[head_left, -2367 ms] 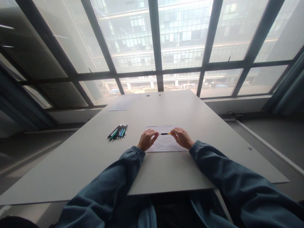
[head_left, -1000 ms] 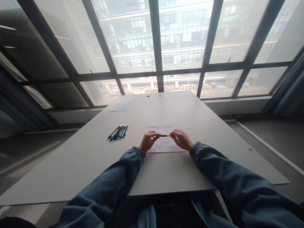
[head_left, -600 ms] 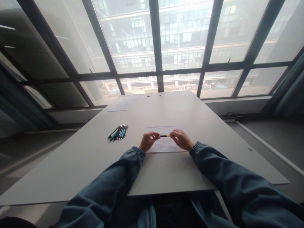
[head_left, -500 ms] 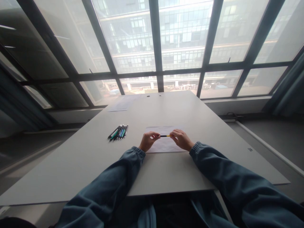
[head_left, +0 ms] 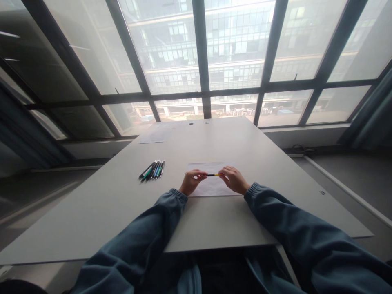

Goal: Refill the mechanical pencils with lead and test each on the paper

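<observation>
My left hand [head_left: 190,182] and my right hand [head_left: 234,180] grip the two ends of a thin yellow and black pen [head_left: 213,175], held level between them. The pen hovers just over a white sheet of paper [head_left: 211,186] that lies flat on the grey table [head_left: 122,204]. Both wrists rest near the sheet's near edge, and blue sleeves cover my forearms.
Several pens [head_left: 153,169] lie side by side to the left of the sheet. Another paper [head_left: 154,136] lies at the table's far left, near the large windows [head_left: 202,61]. The table's near edge runs just in front of my elbows.
My hands and the pen have dropped very slightly toward the sheet since the earliest frame; over the last second nothing has visibly moved.
</observation>
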`<act>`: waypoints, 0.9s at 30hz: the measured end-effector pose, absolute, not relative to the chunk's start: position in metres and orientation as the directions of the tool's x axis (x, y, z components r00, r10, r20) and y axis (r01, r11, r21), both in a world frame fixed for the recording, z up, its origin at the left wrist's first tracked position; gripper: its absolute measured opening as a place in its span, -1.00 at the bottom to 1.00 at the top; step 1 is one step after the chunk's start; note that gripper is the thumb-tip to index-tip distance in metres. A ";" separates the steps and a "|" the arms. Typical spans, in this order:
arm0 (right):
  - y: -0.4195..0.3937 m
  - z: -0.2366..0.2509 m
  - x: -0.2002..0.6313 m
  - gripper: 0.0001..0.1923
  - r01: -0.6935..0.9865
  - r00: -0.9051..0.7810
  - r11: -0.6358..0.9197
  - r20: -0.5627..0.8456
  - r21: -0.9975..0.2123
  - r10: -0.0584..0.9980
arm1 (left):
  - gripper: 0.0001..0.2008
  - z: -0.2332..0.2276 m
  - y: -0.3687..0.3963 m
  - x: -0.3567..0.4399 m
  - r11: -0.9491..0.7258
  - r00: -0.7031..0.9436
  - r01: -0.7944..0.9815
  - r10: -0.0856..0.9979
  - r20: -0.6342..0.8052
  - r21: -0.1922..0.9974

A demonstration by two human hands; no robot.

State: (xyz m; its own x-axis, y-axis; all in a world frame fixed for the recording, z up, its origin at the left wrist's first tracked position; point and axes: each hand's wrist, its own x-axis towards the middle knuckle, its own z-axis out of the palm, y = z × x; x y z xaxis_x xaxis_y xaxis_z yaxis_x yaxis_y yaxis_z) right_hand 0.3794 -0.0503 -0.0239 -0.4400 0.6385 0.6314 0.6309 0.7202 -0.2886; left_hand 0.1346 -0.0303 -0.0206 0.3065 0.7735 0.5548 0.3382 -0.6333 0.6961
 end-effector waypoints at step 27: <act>-0.052 -0.025 0.379 -0.84 0.629 -0.461 0.715 0.594 -0.305 0.659 | -0.81 -0.022 -0.031 0.133 -0.663 0.298 0.405 0.746 0.595 0.629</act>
